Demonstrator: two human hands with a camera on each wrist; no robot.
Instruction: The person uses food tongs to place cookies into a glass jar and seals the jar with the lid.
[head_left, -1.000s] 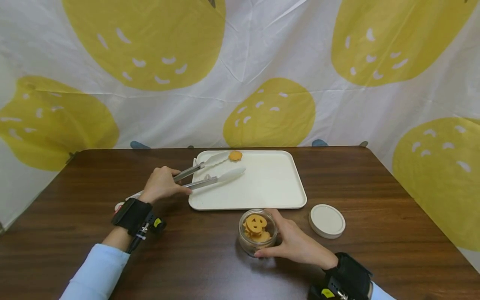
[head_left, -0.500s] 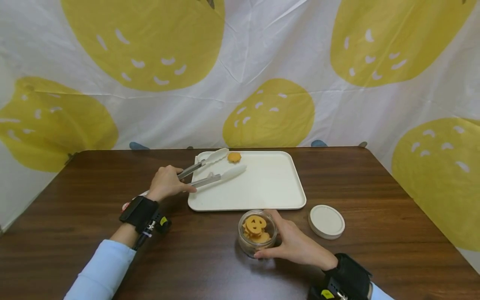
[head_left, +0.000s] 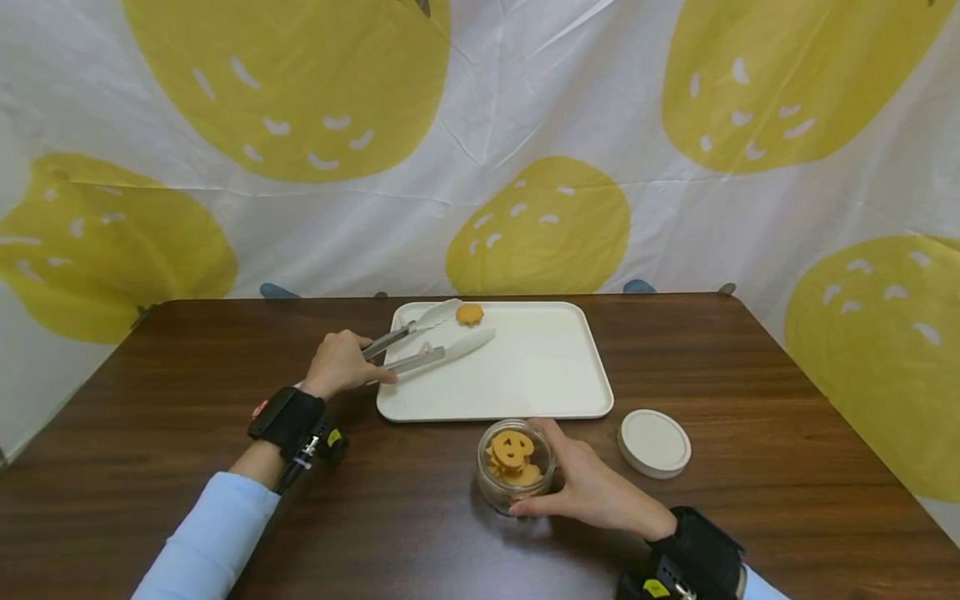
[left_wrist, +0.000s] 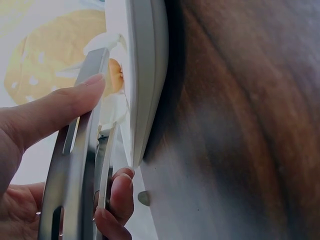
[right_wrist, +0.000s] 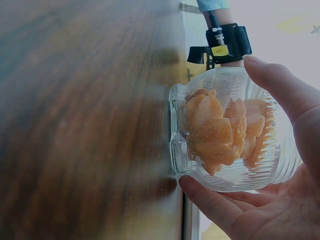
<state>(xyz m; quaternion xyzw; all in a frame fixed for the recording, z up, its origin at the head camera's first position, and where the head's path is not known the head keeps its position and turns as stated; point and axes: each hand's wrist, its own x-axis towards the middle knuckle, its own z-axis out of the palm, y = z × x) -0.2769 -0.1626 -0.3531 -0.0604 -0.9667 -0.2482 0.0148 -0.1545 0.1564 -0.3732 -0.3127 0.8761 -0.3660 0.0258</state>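
My left hand (head_left: pixel 342 364) grips a pair of metal tongs (left_wrist: pixel 70 165) with pale tips, thumb on one arm and fingers round the other. The tongs' tips are spread over the left part of a white tray (head_left: pixel 540 367). One orange-brown cookie (head_left: pixel 470 314) lies near the tray's back edge, close to the far tip. My right hand (head_left: pixel 585 483) holds a clear glass jar (right_wrist: pixel 225 80) standing on the table, thumb and fingers round its side. Several cookies (right_wrist: pixel 215 130) are inside the jar, a face-shaped one on top in the head view.
A round white lid (head_left: pixel 655 443) lies on the dark wooden table (head_left: pixel 390 533), right of the jar. Behind the table hangs a white cloth (head_left: pixel 315 225) with large yellow fruit shapes. The tray sits near the table's back edge.
My left hand has moved slightly forward and right with the tongs. The cookie on the tray is about where it was. My right hand and the jar have stayed still.
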